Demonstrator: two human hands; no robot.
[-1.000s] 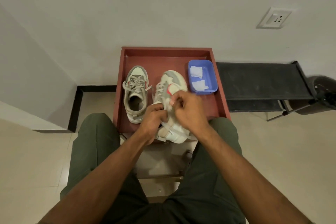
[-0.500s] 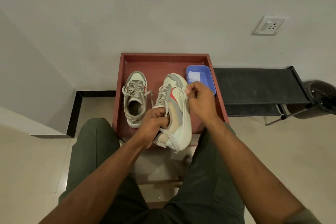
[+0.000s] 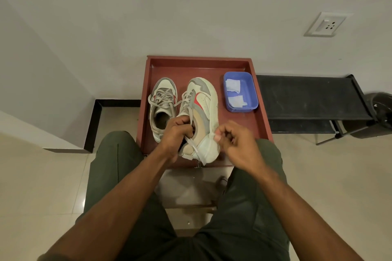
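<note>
Two things could go wrong from here, as I judge it. The tilted sneaker (image 3: 203,112) lies turned onto its side at the near end of the red tray (image 3: 199,65), its heel close to the near rim, so if the left hand (image 3: 177,133) eases its hold the shoe could roll flat or slide off toward the person's lap. The loose lace (image 3: 194,148) trails out from under that hand and down past the heel, and it could snag in the fingers and tug the shoe askew. A sideways knock could also push it into the second sneaker (image 3: 162,106), upright just beside it; the blue tub (image 3: 252,91) sits apart at the tray's right. The left hand is curled round the shoe's collar, knuckles up, wrist in line with the forearm. The right hand (image 3: 237,144) hangs at the heel end of the sole, fingers curled and thumb against forefinger; blur hides whether it pinches anything.
</note>
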